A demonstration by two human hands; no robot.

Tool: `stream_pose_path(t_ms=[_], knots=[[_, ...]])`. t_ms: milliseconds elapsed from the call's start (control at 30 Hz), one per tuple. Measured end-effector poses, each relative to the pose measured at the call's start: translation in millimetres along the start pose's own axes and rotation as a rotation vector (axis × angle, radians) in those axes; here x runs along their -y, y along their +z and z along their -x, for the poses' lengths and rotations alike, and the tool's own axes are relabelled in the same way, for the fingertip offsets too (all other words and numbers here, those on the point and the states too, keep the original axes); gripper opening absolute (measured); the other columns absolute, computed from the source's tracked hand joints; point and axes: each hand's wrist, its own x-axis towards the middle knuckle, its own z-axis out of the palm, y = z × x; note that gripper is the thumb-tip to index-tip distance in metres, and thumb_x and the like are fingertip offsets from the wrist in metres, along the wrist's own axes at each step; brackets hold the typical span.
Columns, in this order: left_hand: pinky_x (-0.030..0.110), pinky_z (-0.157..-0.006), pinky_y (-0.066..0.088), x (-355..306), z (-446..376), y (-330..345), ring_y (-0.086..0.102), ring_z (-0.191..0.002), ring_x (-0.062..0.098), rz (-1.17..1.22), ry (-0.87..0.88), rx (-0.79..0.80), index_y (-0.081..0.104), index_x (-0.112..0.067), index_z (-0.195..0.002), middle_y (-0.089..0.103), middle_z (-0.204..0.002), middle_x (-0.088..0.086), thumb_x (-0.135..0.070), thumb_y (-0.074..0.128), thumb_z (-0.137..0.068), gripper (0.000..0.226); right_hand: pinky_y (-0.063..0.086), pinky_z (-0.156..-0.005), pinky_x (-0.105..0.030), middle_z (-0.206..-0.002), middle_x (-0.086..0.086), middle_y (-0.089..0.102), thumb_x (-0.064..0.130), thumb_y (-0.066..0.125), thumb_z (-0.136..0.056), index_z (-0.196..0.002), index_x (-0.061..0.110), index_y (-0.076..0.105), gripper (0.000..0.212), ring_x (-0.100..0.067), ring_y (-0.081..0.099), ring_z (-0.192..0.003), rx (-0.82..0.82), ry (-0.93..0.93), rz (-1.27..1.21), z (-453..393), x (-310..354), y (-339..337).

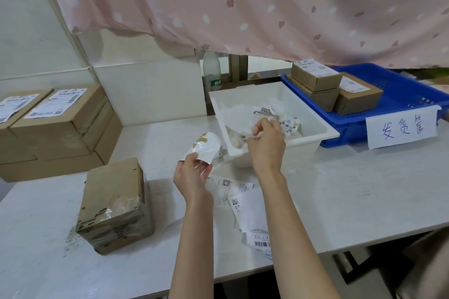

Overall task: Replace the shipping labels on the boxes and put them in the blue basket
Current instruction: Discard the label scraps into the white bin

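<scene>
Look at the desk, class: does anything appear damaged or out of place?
Yes. The box near the left hand has a torn, scuffed top where its label came off, and loose label sheets lie scattered on the table.

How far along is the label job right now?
Done: three boxes with labels sit in the blue basket. In hand: the left hand holds a peeled label, the right hand holds crumpled paper over the white bin; the stripped box waits. Left: the stack.
</scene>
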Motion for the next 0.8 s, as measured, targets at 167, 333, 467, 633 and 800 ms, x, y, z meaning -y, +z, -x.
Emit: stream_pose_path(t_ms=[167, 333, 467, 633, 800], knots=[[0.021, -0.059, 0.054, 0.8, 0.8, -0.6, 0.065, -0.084, 0.026, -0.01, 0.008, 0.006, 0.058, -0.008, -0.08, 0.063, -0.083, 0.007, -0.006, 0.058, -0.09, 0.01, 0.019, -0.079, -0.023, -0.08, 0.011, 0.057, 0.015, 0.076, -0.075, -0.066, 0.03, 0.058, 0.026, -0.011, 0.056, -0.077, -0.07, 0.04, 0.097, 5.2, 0.6, 1.0], [0.019, -0.056, 0.054, 1.1, -0.1, -1.2, 0.065, -0.083, 0.026, -0.014, 0.009, -0.001, 0.058, -0.008, -0.079, 0.062, -0.082, 0.007, -0.006, 0.058, -0.09, 0.011, 0.014, -0.076, -0.024, -0.067, 0.012, 0.063, 0.028, 0.073, -0.083, -0.07, 0.031, 0.064, 0.016, -0.006, 0.053, -0.068, -0.046, 0.055, 0.13, 5.3, 0.8, -2.6], [0.019, -0.056, 0.054, 1.1, -0.2, -1.5, 0.065, -0.082, 0.025, -0.014, 0.014, 0.002, 0.058, -0.008, -0.079, 0.062, -0.082, 0.007, -0.006, 0.058, -0.09, 0.012, 0.019, -0.09, -0.031, -0.101, 0.007, 0.064, 0.029, 0.056, -0.095, -0.084, 0.025, 0.075, 0.022, -0.013, 0.054, -0.095, -0.048, 0.006, 0.236, 4.2, -0.5, -1.8], [0.018, -0.056, 0.054, -0.1, 0.0, -1.4, 0.064, -0.072, 0.017, -0.039, 0.027, 0.025, 0.058, -0.009, -0.078, 0.062, -0.082, 0.005, -0.006, 0.058, -0.091, 0.013, 0.023, -0.1, -0.039, -0.127, -0.001, 0.054, 0.042, 0.039, -0.102, -0.103, 0.016, 0.075, 0.045, -0.025, 0.041, -0.118, 0.023, 0.007, 0.387, 2.3, -0.5, -0.7], [0.015, -0.056, 0.053, 1.0, -0.2, -4.4, 0.06, -0.073, 0.02, -0.068, 0.086, 0.065, 0.042, -0.01, -0.068, 0.059, -0.082, 0.005, 0.001, 0.06, -0.088, 0.028, 0.028, -0.099, -0.032, -0.117, 0.004, 0.053, 0.017, 0.066, -0.087, -0.101, 0.028, 0.074, 0.02, -0.021, 0.041, -0.115, -0.005, -0.097, 0.145, 6.0, 5.8, -5.0]])
